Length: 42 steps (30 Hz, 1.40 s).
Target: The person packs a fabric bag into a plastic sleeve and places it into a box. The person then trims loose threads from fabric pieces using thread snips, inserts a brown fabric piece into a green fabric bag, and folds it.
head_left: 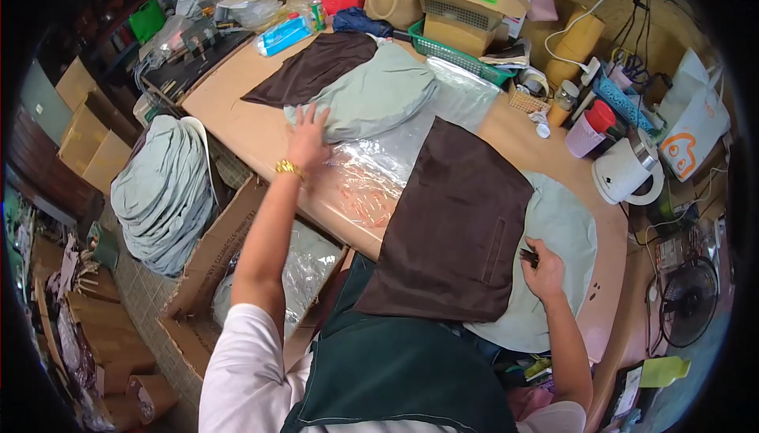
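Note:
My left hand (308, 134), with a gold bracelet at the wrist, has its fingers spread at the lower left edge of a pale green cloth (379, 89). Dark brown cloth (320, 65) lies beside that one, toward the back. Close to my body lies a larger dark brown piece (458, 227) with a stitched slit, partly over another pale green cloth (581, 227). My right hand (544, 268) is closed around a small dark tool (528, 258), mostly hidden by the fingers, above this green cloth.
Clear plastic bags (462, 93) lie mid-table. A stack of green cloth (162, 196) stands left of the table, next to an open cardboard box (209, 263) holding plastic. Along the back are a green basket (458, 55) and boxes; a white kettle (624, 168) is at right.

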Each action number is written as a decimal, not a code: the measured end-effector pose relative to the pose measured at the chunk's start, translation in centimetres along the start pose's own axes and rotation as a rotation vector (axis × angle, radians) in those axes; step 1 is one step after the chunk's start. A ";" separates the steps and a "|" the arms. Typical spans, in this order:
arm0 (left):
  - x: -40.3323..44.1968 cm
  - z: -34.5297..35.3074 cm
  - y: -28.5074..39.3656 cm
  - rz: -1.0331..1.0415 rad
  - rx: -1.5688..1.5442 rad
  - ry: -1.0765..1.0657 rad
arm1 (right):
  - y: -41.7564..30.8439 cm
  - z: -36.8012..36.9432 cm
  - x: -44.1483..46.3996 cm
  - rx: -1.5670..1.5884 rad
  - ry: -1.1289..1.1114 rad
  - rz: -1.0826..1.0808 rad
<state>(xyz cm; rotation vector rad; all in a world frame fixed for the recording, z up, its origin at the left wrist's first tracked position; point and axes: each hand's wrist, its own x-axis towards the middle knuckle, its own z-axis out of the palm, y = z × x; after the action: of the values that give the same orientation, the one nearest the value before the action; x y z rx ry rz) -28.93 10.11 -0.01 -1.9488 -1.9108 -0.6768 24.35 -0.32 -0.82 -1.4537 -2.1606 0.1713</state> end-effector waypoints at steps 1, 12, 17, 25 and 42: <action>0.6 1.3 -2.0 0.004 0.002 -0.036 | 0.1 0.2 -0.2 -0.002 0.010 0.008; 7.7 -3.4 -9.9 -0.579 -0.338 0.167 | 0.0 0.1 -0.1 0.000 0.017 0.021; 3.3 -2.1 -9.6 -0.632 -1.013 -0.281 | 0.1 0.1 0.0 -0.005 0.014 0.008; 5.4 -4.2 -9.2 -0.446 -0.486 -0.275 | 0.0 -0.4 0.1 0.002 -0.015 0.028; -7.4 -25.9 14.4 0.492 -1.107 0.735 | 2.2 -0.2 2.2 0.026 -0.002 0.166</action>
<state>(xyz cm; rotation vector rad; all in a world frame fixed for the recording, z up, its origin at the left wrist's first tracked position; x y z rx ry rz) -17.22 -10.83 18.94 -2.0433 -0.5410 -2.1669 25.67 2.53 -0.76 -1.6179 -2.0317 0.2593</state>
